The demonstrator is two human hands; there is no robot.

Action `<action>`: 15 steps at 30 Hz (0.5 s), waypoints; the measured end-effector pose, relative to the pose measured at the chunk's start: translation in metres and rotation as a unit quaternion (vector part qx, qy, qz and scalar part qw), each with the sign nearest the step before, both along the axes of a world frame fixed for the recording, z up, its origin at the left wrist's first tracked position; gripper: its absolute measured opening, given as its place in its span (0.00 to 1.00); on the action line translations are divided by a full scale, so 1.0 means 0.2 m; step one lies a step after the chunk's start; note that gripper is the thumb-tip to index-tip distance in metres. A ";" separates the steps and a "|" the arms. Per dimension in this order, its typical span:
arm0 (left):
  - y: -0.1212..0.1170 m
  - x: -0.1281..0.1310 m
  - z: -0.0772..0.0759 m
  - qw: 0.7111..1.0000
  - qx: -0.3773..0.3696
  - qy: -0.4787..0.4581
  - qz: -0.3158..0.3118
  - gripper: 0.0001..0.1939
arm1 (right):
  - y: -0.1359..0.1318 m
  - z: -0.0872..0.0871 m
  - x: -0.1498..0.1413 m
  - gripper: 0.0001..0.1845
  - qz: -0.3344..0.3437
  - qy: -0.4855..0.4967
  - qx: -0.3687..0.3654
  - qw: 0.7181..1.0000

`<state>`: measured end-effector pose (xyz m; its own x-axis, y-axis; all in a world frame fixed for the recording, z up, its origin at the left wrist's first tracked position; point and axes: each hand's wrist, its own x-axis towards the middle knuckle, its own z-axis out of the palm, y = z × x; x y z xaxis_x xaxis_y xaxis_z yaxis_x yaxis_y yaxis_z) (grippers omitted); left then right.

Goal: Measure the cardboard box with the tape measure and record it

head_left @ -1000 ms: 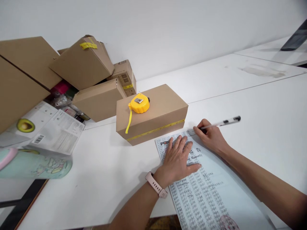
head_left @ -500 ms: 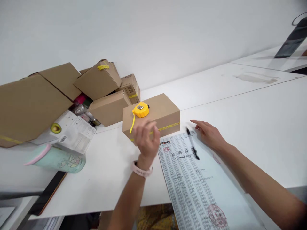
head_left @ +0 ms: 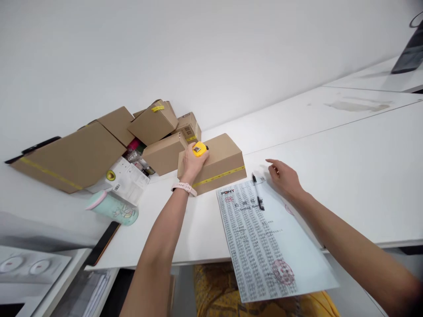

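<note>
My left hand (head_left: 193,163), with a pink watch on the wrist, is closed around the yellow tape measure (head_left: 199,149) on top of a brown cardboard box (head_left: 220,155). Fingers and thumb lie on either side of its case. Yellow tape with printing runs along the box's front side. My right hand (head_left: 284,177) rests on the white desk beside the paper's top right corner, index finger stretched out and the others loosely bent, holding nothing. A black-and-clear pen (head_left: 258,192) lies across the top of the printed testing report (head_left: 261,246), whose lower part hangs over the desk edge.
Several cardboard boxes (head_left: 161,152) are piled at the left against the wall. A white printed package (head_left: 127,179) and a mint-green tumbler (head_left: 115,208) lie before them. A dark flat object (head_left: 105,242) sits at the desk's left edge. A dark bottle (head_left: 410,53) stands far right.
My left hand has moved forward from in front of the box and taken hold of the tape measure. My right hand stays beside the paper, its fingers slightly more bent. The view has shifted.
</note>
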<state>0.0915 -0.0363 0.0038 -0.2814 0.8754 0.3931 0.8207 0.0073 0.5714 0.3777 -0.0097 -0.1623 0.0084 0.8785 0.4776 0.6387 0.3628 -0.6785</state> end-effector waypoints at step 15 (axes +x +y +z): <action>-0.46 0.19 0.28 0.950 -0.124 -0.083 -0.275 0.35 | -0.37 0.90 -0.27 0.20 0.315 0.328 -0.281 0.845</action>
<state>0.1305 -0.1284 0.0594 0.2049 0.9679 0.1459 0.6384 -0.2451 0.7296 0.3237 -0.0829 0.0172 -0.4444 0.8940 0.0578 -0.1424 -0.0067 -0.9898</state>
